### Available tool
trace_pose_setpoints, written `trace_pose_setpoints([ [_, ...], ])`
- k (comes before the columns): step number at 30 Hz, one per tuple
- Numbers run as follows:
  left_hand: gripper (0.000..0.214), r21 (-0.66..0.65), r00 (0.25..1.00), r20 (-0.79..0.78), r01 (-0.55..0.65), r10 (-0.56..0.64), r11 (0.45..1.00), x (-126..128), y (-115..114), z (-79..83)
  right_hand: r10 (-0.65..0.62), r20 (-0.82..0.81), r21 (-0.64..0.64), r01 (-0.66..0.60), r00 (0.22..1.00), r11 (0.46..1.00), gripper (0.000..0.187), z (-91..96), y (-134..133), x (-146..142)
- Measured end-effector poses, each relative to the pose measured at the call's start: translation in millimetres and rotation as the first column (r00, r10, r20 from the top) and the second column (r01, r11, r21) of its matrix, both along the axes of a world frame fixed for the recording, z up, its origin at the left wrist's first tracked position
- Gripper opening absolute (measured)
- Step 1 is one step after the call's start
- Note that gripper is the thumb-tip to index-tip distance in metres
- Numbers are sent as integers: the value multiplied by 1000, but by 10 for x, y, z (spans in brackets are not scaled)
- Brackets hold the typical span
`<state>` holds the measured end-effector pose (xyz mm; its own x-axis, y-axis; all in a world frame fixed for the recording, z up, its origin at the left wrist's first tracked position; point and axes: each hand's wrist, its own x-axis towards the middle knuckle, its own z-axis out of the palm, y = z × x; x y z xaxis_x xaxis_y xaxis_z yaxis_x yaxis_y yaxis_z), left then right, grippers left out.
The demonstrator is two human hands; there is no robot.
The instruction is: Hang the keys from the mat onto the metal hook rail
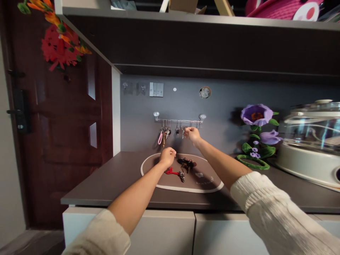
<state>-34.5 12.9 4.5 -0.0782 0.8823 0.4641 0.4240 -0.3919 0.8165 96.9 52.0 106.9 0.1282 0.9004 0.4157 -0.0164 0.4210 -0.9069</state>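
Observation:
My right hand [192, 135] is raised to the clear hook rail [179, 121] on the back wall. Its fingers pinch together at a small silver key [183, 133] hanging below the rail. Left of that key hang a dark key bunch [177, 132], a pink strap [160, 137] and several more keys [168, 132]. Over the brown oval mat [164, 183] my left hand [168, 156] is closed, fingers curled inward; whatever they hold is hidden. Just beyond it on the mat lie keys with a red strap [173, 171] and a dark bunch of keys [187, 164].
A purple crocheted flower [257, 115] and a cream appliance with a clear lid [313, 141] stand on the right of the counter [106, 184]. An overhanging shelf [186, 42] spans above. A dark red door [61, 141] is at left.

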Motion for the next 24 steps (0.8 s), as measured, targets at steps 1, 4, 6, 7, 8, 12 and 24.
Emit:
trace_pose_setpoints([
  [1,11,-7,1000,9,-1,1,1000,1,3,-1,-18,0,-16,18,1000,1000,12,36,21,-19],
  [4,11,-24,1000,23,-7,7,1000,4,6,1,-75,1,-57,75,997,996,12,110,90,-68],
  [6,11,-29,1000,25,-11,12,1000,6,6,5,-99,4,-74,99,995,992,12,136,139,-93],
  [7,11,-29,1000,26,-12,13,999,6,6,5,-106,5,-79,106,994,991,12,143,162,-104],
  [8,11,-29,1000,28,-11,12,1000,6,5,6,-108,6,-83,108,994,991,11,147,183,-114],
  [12,11,-22,999,33,-4,5,1000,2,5,5,-112,9,-101,112,994,989,11,143,250,-142],
  [24,11,-31,998,68,-3,5,1000,-8,4,32,-164,104,-92,173,981,981,16,-37,442,-95],
])
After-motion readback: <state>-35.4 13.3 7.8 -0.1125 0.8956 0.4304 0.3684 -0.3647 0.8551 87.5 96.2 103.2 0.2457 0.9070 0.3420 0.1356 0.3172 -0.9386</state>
